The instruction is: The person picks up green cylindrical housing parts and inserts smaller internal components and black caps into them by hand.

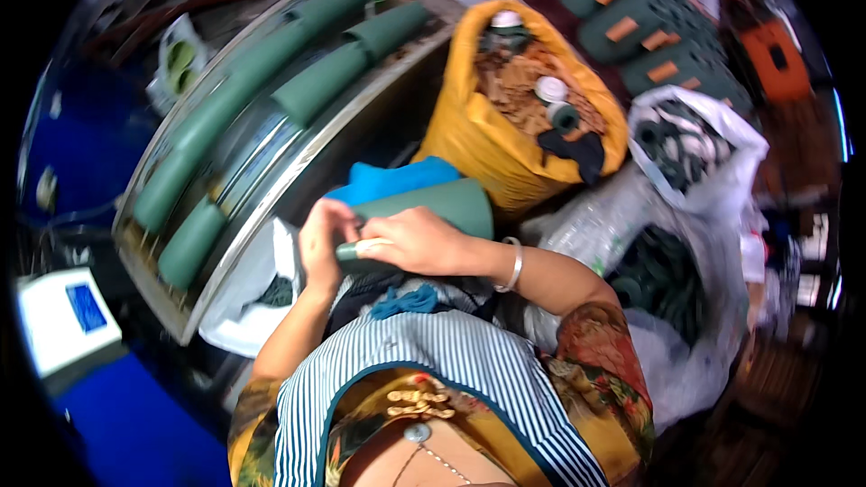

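In front of my lap lies a wide green tube (458, 207), with a bright blue cloth (397, 179) behind it. My right hand (417, 242) is closed in front of the tube. A small green piece (346, 252) and a pale strip stick out from its fingers. Whether that piece is part of the tube is hidden. Beside it, my left hand (323, 242) has its fingers curled in at the tube's left end. What those fingers hold, if anything, cannot be made out.
A long trough (316, 142) with several green tubes stands at the left. Ahead is a yellow sack (469, 146) of brown scraps and spools. White bags (651, 176) of dark green pieces lie at the right, and stacked green rolls (622, 27) are beyond. A white device (63, 320) sits far left.
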Motion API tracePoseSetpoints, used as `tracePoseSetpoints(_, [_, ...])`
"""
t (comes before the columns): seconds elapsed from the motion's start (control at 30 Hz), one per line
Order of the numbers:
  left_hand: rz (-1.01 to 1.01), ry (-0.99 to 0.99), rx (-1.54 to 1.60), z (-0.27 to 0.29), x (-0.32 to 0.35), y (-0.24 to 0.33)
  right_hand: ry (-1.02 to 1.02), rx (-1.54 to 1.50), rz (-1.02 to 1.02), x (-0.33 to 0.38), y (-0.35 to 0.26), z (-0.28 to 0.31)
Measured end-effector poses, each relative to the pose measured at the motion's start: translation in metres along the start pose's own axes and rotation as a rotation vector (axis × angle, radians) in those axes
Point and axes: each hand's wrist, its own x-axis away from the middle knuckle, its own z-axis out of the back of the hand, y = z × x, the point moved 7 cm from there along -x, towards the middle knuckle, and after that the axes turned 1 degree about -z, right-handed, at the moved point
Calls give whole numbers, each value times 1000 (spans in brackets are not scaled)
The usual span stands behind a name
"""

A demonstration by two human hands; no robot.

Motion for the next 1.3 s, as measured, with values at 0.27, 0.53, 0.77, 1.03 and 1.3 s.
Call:
tracePoseSetpoints(0.27, [-180,-323,-483,-24,-22,22,617,853,-12,17,-7,100])
tracePoseSetpoints(0.53, [-332,-334,-962,-10,-29,36,713,948,-1542,339,151,265])
tracePoseSetpoints(0.77, [408,124,351,30,-42,-25,764,518,-1492,547,277,210])
tracePoseSetpoints(1.03, [213,221,291,27,-53,-17,652,306,-1668,533,310,218])
tracePoseSetpoints(1.3, [-127,370,-361,90,-34,48,374,331,-1690,546,297,218])
